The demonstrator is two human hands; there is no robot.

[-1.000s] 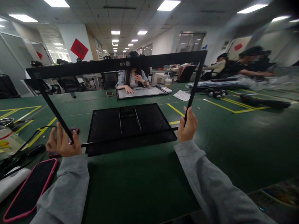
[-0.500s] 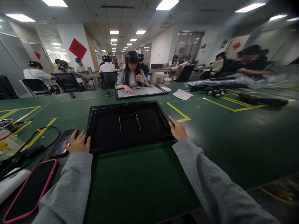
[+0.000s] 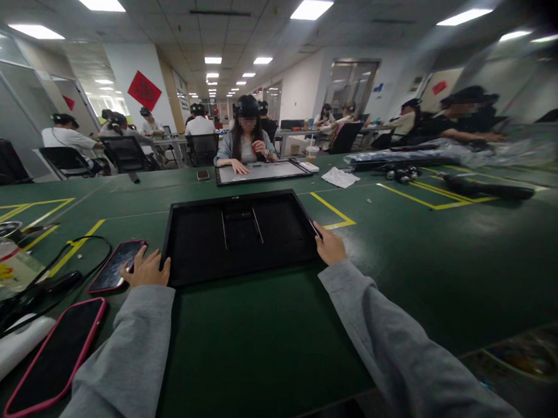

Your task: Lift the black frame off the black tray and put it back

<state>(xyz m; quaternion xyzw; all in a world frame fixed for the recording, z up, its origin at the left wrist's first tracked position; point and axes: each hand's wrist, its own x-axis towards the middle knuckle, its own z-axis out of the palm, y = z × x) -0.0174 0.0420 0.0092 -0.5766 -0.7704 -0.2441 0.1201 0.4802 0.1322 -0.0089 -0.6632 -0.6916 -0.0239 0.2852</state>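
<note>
A black monitor bezel [image 3: 170,226], a thin rectangular frame, lies over a black monitor back cover [image 3: 201,238] on the green table. Two thin metal strips and a dark bracket show inside the cover. My left hand [image 3: 146,268] is at the bezel's left side, its thumb and forefinger pinching near the front corner while the other fingers spread outward. On the opposite side, my right hand [image 3: 330,244] grips the right edge with its forefinger along the rim. Whether the bezel sits fully down on the cover I cannot tell.
Left of my arm lie a phone in a red case [image 3: 118,265], a pink-rimmed phone [image 3: 57,358], a black cable [image 3: 88,239] and a bottle [image 3: 5,264]. Across the table a person [image 3: 245,142] works at a grey panel [image 3: 263,171]. A crumpled tissue [image 3: 340,177] lies right of it.
The bezel has come down from upright in front of me to flat over the back cover, both hands going with it. In the last half second it has shifted only slightly.
</note>
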